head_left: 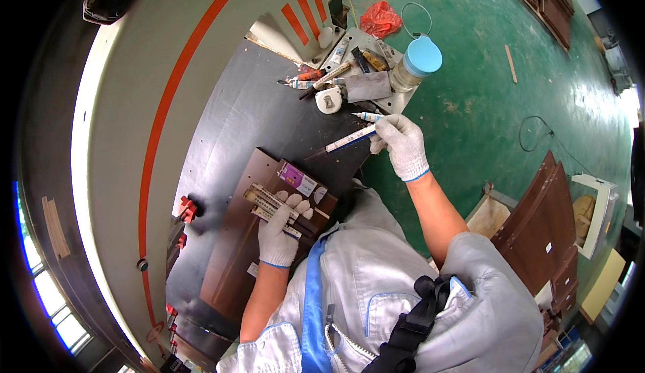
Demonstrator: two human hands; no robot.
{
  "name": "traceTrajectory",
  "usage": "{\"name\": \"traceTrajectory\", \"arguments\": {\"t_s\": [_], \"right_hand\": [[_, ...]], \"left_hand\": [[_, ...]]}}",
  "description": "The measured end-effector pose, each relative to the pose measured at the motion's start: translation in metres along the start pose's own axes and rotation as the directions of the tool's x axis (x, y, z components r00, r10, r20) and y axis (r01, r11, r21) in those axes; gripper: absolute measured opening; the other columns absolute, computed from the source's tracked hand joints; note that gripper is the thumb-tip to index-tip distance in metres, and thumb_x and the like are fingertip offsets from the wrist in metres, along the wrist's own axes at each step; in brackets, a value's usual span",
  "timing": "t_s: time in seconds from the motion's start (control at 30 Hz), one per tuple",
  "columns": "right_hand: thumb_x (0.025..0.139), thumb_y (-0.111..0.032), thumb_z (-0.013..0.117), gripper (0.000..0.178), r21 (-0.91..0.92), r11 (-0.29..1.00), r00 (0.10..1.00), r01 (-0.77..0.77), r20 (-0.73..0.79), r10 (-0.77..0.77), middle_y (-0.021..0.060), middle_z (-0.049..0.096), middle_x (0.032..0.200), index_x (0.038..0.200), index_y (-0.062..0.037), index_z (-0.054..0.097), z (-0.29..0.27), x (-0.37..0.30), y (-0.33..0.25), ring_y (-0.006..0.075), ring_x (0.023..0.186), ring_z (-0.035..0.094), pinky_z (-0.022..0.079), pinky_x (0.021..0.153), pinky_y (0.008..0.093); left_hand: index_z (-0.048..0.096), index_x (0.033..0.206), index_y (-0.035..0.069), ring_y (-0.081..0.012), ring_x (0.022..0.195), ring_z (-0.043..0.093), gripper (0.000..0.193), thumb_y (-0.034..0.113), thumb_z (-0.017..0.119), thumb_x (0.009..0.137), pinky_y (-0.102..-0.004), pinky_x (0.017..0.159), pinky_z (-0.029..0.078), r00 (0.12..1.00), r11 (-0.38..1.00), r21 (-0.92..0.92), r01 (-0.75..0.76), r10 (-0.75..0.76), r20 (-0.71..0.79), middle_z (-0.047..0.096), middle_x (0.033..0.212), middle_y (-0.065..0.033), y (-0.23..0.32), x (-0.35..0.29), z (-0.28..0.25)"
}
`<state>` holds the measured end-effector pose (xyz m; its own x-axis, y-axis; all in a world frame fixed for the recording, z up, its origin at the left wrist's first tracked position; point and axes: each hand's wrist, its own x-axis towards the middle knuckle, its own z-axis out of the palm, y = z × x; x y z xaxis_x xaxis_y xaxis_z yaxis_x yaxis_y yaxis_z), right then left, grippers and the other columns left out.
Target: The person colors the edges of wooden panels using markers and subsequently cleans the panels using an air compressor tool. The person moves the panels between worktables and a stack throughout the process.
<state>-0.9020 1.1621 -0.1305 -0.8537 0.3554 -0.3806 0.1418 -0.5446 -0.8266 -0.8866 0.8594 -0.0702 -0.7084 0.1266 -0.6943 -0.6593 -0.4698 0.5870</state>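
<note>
My right hand (403,146), in a white knit glove, pinches one slim white stick with printed marks (351,138) by its end, and the stick points left over the dark table. My left hand (277,238), gloved the same way, is closed around several similar slim sticks (267,201) above a brown panel (235,259). A small box with a purple label (295,177) lies on the panel just beyond the left fingers. Close past my right hand, a white and blue tube (368,116) lies at the table's corner.
A white tape measure (328,100), an orange-handled tool (309,75) and several tubes crowd the far table corner, beside a jar with a blue lid (422,57). A grey machine body (181,57) rises at left. Brown panels (541,232) stand at right on the green floor.
</note>
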Motion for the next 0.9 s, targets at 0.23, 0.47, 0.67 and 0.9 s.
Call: {"name": "traceTrajectory", "arguments": {"t_s": [0.23,0.47,0.67,0.9], "right_hand": [[0.095,-0.013,0.069,0.017,-0.017,1.000,1.000,-0.011,-0.011,0.011,0.0097,0.069,0.078,0.099,0.0032,0.067,-0.003,0.002,0.001,0.0140,0.060,0.066,0.054,0.058,0.0257],[0.092,-0.009,0.068,0.014,0.028,0.999,0.993,-0.040,-0.107,0.043,0.0112,0.070,0.080,0.095,0.0049,0.065,-0.013,-0.007,-0.008,0.0153,0.063,0.067,0.057,0.060,0.0269],[0.089,-0.005,0.066,0.011,-0.020,0.998,0.976,-0.067,-0.207,0.061,0.0138,0.070,0.083,0.091,0.0055,0.062,-0.044,-0.045,-0.012,0.0166,0.066,0.068,0.058,0.061,0.0274],[0.092,-0.002,0.061,0.007,0.090,0.996,0.943,0.030,-0.332,0.001,0.0160,0.071,0.086,0.094,0.0042,0.061,-0.072,-0.102,0.000,0.0188,0.067,0.069,0.059,0.060,0.0278]], "left_hand": [[0.051,0.126,0.003,-0.0304,0.101,0.064,0.032,0.003,0.058,0.094,-0.0470,0.091,0.055,0.999,0.999,-0.039,0.024,-0.023,0.037,0.061,0.110,-0.0135,-0.001,0.004,-0.003],[0.054,0.122,0.000,-0.0247,0.084,0.066,0.032,0.003,0.061,0.091,-0.0409,0.078,0.059,0.990,0.932,0.344,0.118,-0.137,0.032,0.064,0.099,-0.0139,0.013,0.050,0.023],[0.063,0.110,0.003,-0.0409,0.091,0.068,0.030,0.022,0.057,0.087,-0.0497,0.079,0.053,0.871,-0.310,0.873,-0.378,0.201,0.449,0.068,0.094,-0.0261,0.041,0.206,0.137],[0.058,0.106,0.003,-0.0390,0.102,0.065,0.032,0.020,0.068,0.081,-0.0485,0.088,0.052,0.618,-0.734,0.557,-0.388,0.241,0.749,0.064,0.105,-0.0217,0.035,0.243,0.207]]}}
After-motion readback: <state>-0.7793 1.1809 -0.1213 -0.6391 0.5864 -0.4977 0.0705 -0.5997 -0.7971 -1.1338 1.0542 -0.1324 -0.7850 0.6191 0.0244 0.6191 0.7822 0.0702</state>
